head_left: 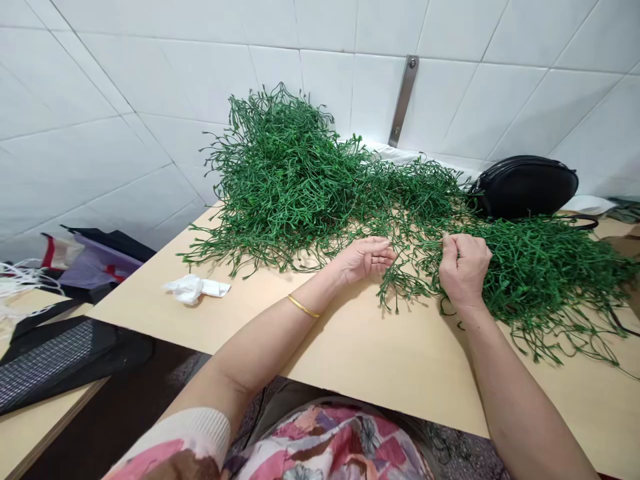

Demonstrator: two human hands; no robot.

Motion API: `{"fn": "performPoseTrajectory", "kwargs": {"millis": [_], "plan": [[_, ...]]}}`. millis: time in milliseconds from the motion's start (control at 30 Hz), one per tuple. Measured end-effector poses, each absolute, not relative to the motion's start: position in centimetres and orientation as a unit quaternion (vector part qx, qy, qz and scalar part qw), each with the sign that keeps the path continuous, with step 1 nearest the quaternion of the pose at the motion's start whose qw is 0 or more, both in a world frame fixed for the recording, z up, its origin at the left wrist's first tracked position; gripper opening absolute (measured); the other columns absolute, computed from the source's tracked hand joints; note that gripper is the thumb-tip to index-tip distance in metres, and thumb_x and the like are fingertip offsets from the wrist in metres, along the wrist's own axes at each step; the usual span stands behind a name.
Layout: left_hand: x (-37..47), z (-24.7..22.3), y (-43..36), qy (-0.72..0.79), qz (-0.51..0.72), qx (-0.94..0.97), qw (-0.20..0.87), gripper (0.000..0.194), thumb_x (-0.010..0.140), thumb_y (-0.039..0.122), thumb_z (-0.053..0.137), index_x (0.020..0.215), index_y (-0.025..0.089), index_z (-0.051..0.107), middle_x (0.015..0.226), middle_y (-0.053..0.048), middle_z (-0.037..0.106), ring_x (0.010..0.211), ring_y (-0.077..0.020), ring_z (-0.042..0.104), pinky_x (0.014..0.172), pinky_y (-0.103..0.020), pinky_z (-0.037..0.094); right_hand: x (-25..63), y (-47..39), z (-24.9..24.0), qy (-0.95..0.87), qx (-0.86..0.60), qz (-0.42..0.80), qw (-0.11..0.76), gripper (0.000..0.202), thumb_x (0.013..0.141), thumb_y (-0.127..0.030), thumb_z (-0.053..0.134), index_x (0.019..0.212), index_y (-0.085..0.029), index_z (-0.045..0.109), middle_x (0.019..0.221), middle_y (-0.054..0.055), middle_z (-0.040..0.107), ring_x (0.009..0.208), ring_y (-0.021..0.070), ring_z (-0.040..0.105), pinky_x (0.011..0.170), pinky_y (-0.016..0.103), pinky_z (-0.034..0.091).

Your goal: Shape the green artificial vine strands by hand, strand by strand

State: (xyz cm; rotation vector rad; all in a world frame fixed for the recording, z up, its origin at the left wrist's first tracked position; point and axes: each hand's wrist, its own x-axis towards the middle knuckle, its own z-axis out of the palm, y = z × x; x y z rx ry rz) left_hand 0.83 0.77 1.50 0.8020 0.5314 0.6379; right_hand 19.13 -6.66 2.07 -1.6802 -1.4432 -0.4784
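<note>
Thin green artificial plant stems point(295, 167) with small forked tips are heaped at the back left of the wooden table. A second pile of green stems point(545, 267) spreads to the right. Between them, my left hand point(367, 259) lies palm partly up beside a small loose bunch of stems point(405, 280). Its fingers are loosely curved, with no stem visible in them. My right hand point(465, 267) is closed in a fist at the left edge of the right pile. Green stems show beside its thumb; what lies inside the fist is hidden.
A black oval bag point(525, 187) sits against the tiled wall behind the right pile. A crumpled white tissue point(195, 289) lies on the table point(350, 347) at the left. Fabric pieces point(100, 260) and a black item point(60, 360) are beyond the table's left edge.
</note>
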Motion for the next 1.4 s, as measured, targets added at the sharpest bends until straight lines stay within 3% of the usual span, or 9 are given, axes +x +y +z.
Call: {"fn": "performPoseTrajectory", "kwargs": {"millis": [200, 400, 600, 700, 1000, 1133, 1300, 1400], "plan": [[1.5, 1.8, -0.3, 0.315, 0.26, 0.442, 0.798, 0.03, 0.061, 0.034, 0.075, 0.074, 0.012, 0.06, 0.065, -0.003, 0.064, 0.056, -0.0079, 0.056, 0.05, -0.018, 0.037, 18.7, -6.7, 2.1, -0.538, -0.681, -0.237, 0.437, 0.028, 0.089, -0.034, 0.037, 0.068, -0.021, 0.05, 0.071, 0.006, 0.057, 0.077, 0.0215, 0.046, 0.077, 0.037, 0.031], [1.7, 1.9, -1.2, 0.255, 0.307, 0.531, 0.747, 0.018, 0.063, 0.025, 0.071, 0.071, 0.011, 0.064, 0.058, 0.001, 0.059, 0.053, -0.0072, 0.055, 0.059, -0.022, 0.042, 18.6, -6.7, 1.5, -0.563, -0.678, -0.242, 0.407, 0.026, 0.087, -0.034, 0.039, 0.071, -0.021, 0.054, 0.073, 0.006, 0.059, 0.087, 0.0244, 0.046, 0.086, 0.043, 0.028], [1.8, 1.9, -0.9, 0.287, 0.341, 0.528, 0.723, 0.016, 0.066, 0.015, 0.066, 0.08, 0.01, 0.067, 0.057, 0.002, 0.059, 0.048, -0.0067, 0.051, 0.055, -0.023, 0.043, 17.6, -7.4, 1.7, -0.56, -0.681, -0.29, 0.371, 0.02, 0.083, -0.031, 0.046, 0.093, -0.021, 0.06, 0.103, 0.012, 0.059, 0.113, 0.0326, 0.036, 0.094, 0.056, 0.015], [1.8, 1.6, -0.9, 0.287, 0.326, 0.541, 0.72, 0.014, 0.067, 0.014, 0.064, 0.08, 0.009, 0.067, 0.057, 0.001, 0.059, 0.046, -0.0067, 0.05, 0.053, -0.023, 0.043, 16.8, -7.8, 2.1, -0.575, -0.664, -0.305, 0.367, 0.018, 0.083, -0.029, 0.047, 0.092, -0.021, 0.061, 0.107, 0.011, 0.058, 0.118, 0.033, 0.033, 0.096, 0.056, 0.012], [2.0, 1.1, -1.1, 0.263, 0.271, 0.587, 0.716, 0.009, 0.071, 0.018, 0.061, 0.067, 0.01, 0.062, 0.054, 0.001, 0.056, 0.05, -0.0069, 0.052, 0.056, -0.021, 0.042, 16.1, -7.6, 1.2, -0.658, -0.624, -0.179, 0.383, 0.018, 0.085, -0.025, 0.045, 0.092, -0.021, 0.062, 0.093, 0.005, 0.063, 0.101, 0.022, 0.049, 0.09, 0.041, 0.031], [2.0, 0.7, -1.1, 0.277, 0.26, 0.558, 0.738, 0.013, 0.077, 0.024, 0.056, 0.071, 0.012, 0.054, 0.056, -0.001, 0.059, 0.051, -0.0097, 0.056, 0.056, -0.023, 0.042, 16.4, -8.1, 1.6, -0.651, -0.599, -0.222, 0.409, 0.015, 0.084, -0.024, 0.046, 0.087, -0.018, 0.059, 0.091, 0.008, 0.062, 0.092, 0.0208, 0.05, 0.084, 0.036, 0.035], [2.1, 0.3, -0.9, 0.271, 0.307, 0.535, 0.739, 0.017, 0.075, 0.027, 0.059, 0.07, 0.014, 0.049, 0.06, -0.001, 0.06, 0.055, -0.0094, 0.057, 0.062, -0.024, 0.044, 16.0, -8.4, 1.4, -0.73, -0.588, -0.171, 0.305, 0.021, 0.085, -0.024, 0.043, 0.073, -0.017, 0.058, 0.075, 0.007, 0.059, 0.077, 0.019, 0.05, 0.073, 0.032, 0.038], [2.1, 0.3, -0.6, 0.269, 0.322, 0.553, 0.72, 0.018, 0.073, 0.026, 0.061, 0.065, 0.012, 0.052, 0.06, 0.001, 0.057, 0.056, -0.0077, 0.053, 0.062, -0.023, 0.042, 16.2, -7.9, 0.7, -0.728, -0.613, -0.097, 0.292, 0.023, 0.086, -0.023, 0.04, 0.08, -0.016, 0.061, 0.079, 0.009, 0.059, 0.079, 0.0194, 0.053, 0.073, 0.032, 0.041]]}}
